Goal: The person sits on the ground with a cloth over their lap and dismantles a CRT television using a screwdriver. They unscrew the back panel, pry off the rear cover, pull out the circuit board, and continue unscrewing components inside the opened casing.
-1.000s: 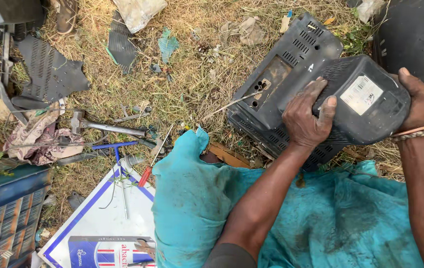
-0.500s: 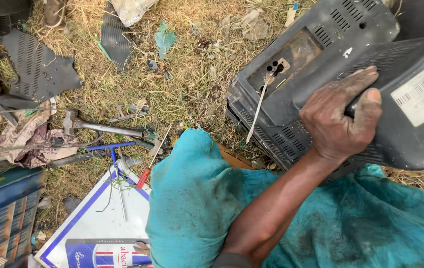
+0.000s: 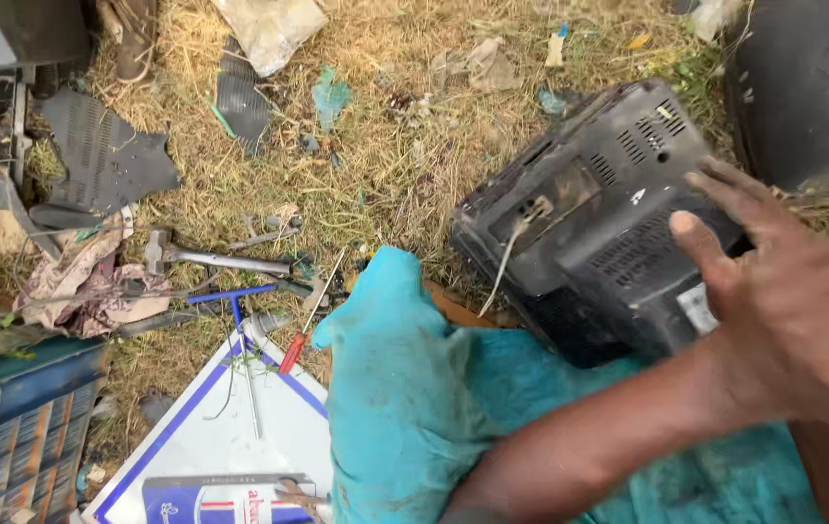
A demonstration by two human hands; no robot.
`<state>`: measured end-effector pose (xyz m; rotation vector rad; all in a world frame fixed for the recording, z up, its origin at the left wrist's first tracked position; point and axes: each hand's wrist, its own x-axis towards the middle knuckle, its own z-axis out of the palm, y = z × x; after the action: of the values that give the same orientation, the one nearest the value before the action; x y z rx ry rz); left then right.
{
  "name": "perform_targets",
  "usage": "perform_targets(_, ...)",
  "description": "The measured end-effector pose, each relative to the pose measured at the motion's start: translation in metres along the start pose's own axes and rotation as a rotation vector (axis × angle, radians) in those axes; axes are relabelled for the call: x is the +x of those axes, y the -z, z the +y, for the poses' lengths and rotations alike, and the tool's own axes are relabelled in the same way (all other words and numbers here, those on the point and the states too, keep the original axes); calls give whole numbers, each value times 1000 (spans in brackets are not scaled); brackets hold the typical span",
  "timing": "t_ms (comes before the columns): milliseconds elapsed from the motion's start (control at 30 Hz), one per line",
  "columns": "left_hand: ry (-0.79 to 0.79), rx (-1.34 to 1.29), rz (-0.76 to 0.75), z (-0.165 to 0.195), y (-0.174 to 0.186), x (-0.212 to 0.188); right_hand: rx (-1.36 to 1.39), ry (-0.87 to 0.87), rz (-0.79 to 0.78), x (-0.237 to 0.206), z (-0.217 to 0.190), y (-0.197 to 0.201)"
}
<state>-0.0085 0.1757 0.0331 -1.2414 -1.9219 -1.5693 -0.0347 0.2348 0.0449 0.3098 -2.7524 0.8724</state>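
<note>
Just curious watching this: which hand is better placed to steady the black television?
Probably the left hand: its fingers spread over the television, while the right hand is out of view.

The left hand (image 3: pixel 793 320) is blurred, and the frame's right edge cuts it off, so its fingertips and its grip on the black television casing (image 3: pixel 599 228) cannot be made out. The right hand is not in view. The hand hides the casing's corner at 4 o'clock, and the teal cloth (image 3: pixel 414 408) covers its lower edge. At 1 o'clock a large dark housing (image 3: pixel 803 87) runs off the top and right edges. At 7 o'clock the white board with blue border (image 3: pixel 211 427) and the blue drawer box (image 3: pixel 16 437) are cut by the bottom and left edges.
</note>
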Motion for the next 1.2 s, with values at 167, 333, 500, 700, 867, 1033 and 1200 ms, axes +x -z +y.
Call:
perform_targets(167, 616, 344, 800, -113, 163, -8, 111, -284, 40, -17, 31, 20)
perform_targets(333, 1653, 172, 574, -206, 182, -124, 10, -266, 8, -32, 60, 12)
perform_targets(500, 1741, 148, 244, -233, 130, -202, -40, -321, -17, -47, 67, 8)
perform_targets(700, 1714, 91, 5, -233, 135, -188, -46, -467, -83, -72, 94, 12)
perform_targets(867, 1453, -281, 328, -232, 118, -194, 1126, -929, 75, -90, 163, 3)
perform_targets(1033, 1361, -438, 535, -246, 107, -208, 1429, -905, 142, -106, 203, -9)
perform_targets(1200, 1324, -666, 636, -258, 106, -212, 1303, -974, 137, -121, 205, 6)
